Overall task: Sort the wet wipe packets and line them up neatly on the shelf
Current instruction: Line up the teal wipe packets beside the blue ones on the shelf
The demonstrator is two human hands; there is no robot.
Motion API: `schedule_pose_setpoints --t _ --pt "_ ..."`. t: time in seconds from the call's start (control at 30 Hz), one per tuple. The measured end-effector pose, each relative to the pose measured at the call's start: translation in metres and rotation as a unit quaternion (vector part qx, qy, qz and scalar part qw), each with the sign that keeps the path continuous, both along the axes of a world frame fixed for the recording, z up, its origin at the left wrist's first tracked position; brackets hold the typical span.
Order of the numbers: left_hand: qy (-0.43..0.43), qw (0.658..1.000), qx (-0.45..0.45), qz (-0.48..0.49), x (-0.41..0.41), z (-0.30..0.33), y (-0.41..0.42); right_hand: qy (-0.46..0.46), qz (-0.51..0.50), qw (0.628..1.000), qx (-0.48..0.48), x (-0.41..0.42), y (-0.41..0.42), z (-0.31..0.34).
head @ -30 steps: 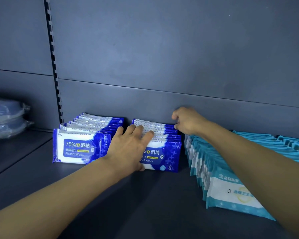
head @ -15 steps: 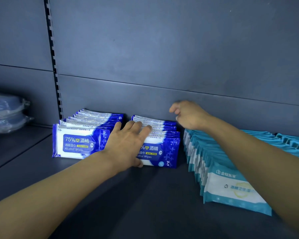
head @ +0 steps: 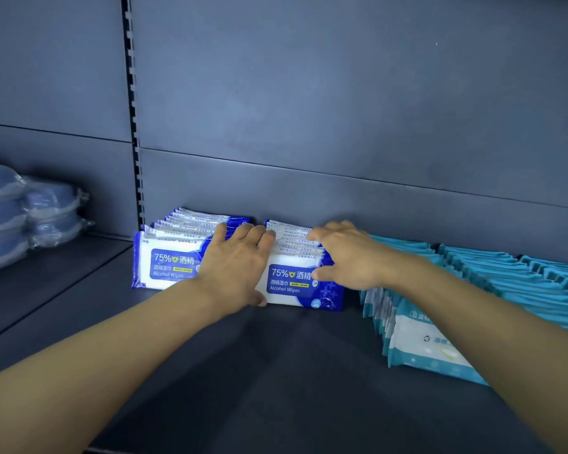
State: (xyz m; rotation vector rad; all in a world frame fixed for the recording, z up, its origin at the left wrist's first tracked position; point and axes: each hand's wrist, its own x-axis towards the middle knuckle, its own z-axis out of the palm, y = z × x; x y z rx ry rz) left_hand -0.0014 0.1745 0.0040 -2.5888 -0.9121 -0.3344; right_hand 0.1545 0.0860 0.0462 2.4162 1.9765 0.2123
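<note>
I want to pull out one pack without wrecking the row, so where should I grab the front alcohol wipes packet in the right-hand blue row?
Probably pinch the top edge of the front packet from above. It stands leaning back on the row behind, so only that edge and its face are free. The left hand and right hand flank the row.

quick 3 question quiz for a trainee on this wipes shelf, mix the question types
1. True or false: the right hand rests on the teal packets.
2. Which row do both hands touch? A) the left blue row B) the second blue row C) the wrapped bowls
3. Fill in: the left hand lies flat with fingers ____.

Key
1. False: it is on the second blue row.
2. B
3. straight
</note>
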Motion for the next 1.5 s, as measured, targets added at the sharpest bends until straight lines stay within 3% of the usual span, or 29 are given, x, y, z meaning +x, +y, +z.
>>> schedule_pose_setpoints --t 0.23,0.43,0.63,0.77,0.93,1.17,1.5 --pt "-0.045 0.999 0.01 -0.014 -0.051 0.016 0.008 0.031 0.038 0.997 0.061 -0.03 -0.004 0.017" --pt "-0.043 0.997 -0.01 0.071 -0.112 0.019 0.045 -0.009 0.07 0.995 0.073 -0.082 0.026 0.006" --pt "-0.072 0.984 -0.12 0.112 -0.13 -0.012 0.078 -0.084 -0.006 0.994 0.071 -0.106 0.067 -0.019" --pt "-0.138 0.965 -0.209 0.083 -0.122 -0.023 0.091 -0.124 -0.044 0.99 0.055 -0.111 0.084 -0.028" --pt "-0.163 0.953 -0.253 0.039 -0.111 -0.026 0.101 -0.133 -0.058 0.989 0.028 -0.11 0.093 -0.036" --pt "-0.132 0.954 -0.269 0.021 -0.111 -0.028 0.108 -0.125 -0.055 0.99 0.029 -0.109 0.094 -0.038" --pt "-0.133 0.971 -0.196 0.039 -0.111 -0.023 0.101 -0.052 -0.029 0.997 0.058 -0.089 0.109 0.004"
